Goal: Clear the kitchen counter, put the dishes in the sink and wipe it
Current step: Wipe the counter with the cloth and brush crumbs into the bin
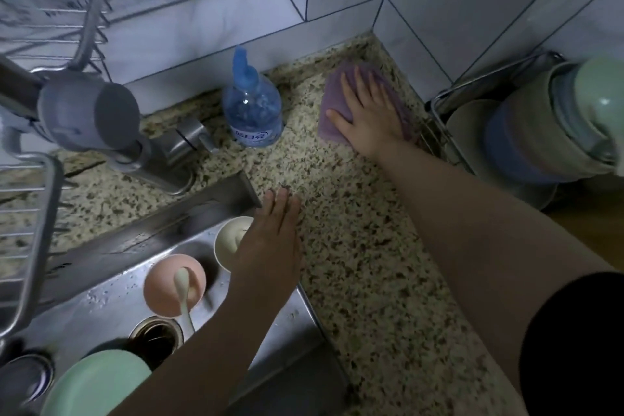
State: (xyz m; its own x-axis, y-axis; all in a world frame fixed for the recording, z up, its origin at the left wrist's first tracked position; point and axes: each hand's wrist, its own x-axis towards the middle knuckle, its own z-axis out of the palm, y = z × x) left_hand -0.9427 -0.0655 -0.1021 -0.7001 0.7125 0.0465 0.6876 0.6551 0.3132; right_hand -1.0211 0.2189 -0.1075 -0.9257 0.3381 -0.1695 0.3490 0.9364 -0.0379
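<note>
My right hand [366, 115] presses flat, fingers spread, on a purple cloth [332, 101] lying on the speckled granite counter [354, 246] near the back corner. My left hand [273, 233] rests flat with straight fingers at the counter's edge beside the steel sink [111, 300]. In the sink lie a pink bowl [162, 284] with a pale spoon [184, 297] in it, a white cup [229, 241] on its side and a green dish [98, 385] at the front.
A blue soap bottle [251, 105] stands on the counter by the wall, left of the cloth. The faucet [94, 118] hangs over the sink. A wire rack [449, 121] with stacked dishes and cups sits at the right. Another wire rack [40, 10] is at upper left.
</note>
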